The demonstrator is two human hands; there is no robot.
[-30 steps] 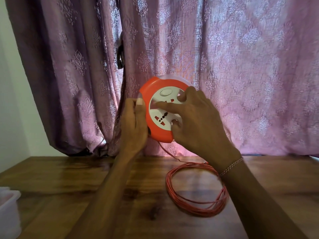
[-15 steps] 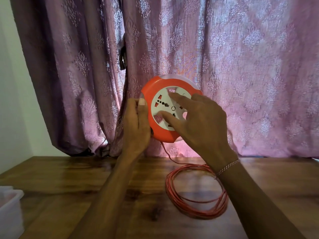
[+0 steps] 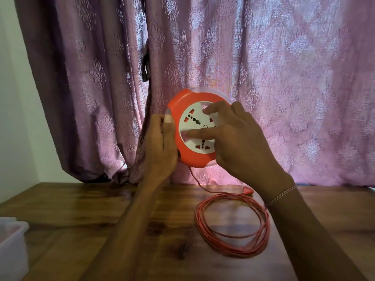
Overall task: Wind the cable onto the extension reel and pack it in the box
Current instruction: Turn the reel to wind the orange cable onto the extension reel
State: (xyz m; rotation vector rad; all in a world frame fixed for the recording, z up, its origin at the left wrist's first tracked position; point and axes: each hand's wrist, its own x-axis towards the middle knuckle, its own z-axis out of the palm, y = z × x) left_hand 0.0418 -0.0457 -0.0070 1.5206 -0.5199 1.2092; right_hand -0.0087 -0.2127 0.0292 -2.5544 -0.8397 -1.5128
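Note:
I hold a round orange extension reel (image 3: 189, 157) with a white socket face upright above the wooden table (image 3: 81, 209). My left hand (image 3: 162, 147) grips its left rim from behind. My right hand (image 3: 233, 138) lies on the white socket face, fingers pressed into it. A thin orange cable (image 3: 205, 228) drops from the reel's underside to a loose coil of several loops lying on the table below my right wrist. An orange plug end (image 3: 248, 191) lies at the coil's far side.
A clear plastic box (image 3: 12, 246) sits at the table's left edge, partly cut off by the frame. A purple patterned curtain (image 3: 284, 78) hangs right behind the reel. A pale wall (image 3: 12, 98) is at the left.
My right hand has turned the white socket face; its sockets sit at new angles. The plug end has come into sight beside my right wrist. My left hand has kept its grip.

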